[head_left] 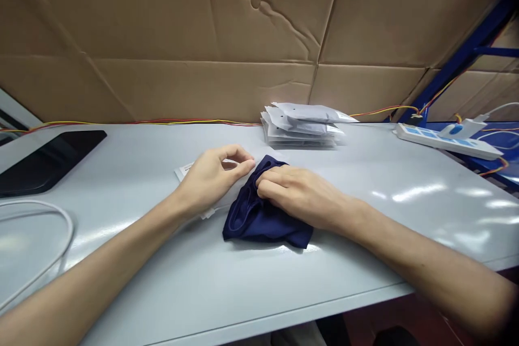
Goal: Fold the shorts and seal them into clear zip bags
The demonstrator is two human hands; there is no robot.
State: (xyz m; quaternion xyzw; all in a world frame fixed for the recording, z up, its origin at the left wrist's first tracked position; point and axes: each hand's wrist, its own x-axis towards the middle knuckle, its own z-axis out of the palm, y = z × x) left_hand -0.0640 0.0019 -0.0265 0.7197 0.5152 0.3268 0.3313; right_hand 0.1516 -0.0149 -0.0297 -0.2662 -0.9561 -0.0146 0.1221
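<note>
A folded navy-blue cloth garment [267, 224] lies near the middle of the table, its banded opening facing left. My right hand [300, 192] is closed on its upper part, fingers bunched into the fabric. Just to the left, a thin, pale plastic bag [233, 194] with a small printed label [185, 169] rests on the table. My left hand [214, 175] is over this bag, thumb and fingertips pinched together at what looks like its edge. The hand and the garment hide much of the bag.
Behind my hands stands a stack of filled pale plastic bags [304, 124]. A dark tablet-like slab [52, 159] and a white cable [67, 227] are at the left. At the right back is a power strip [446, 140]. A cardboard wall [162, 38] closes off the rear.
</note>
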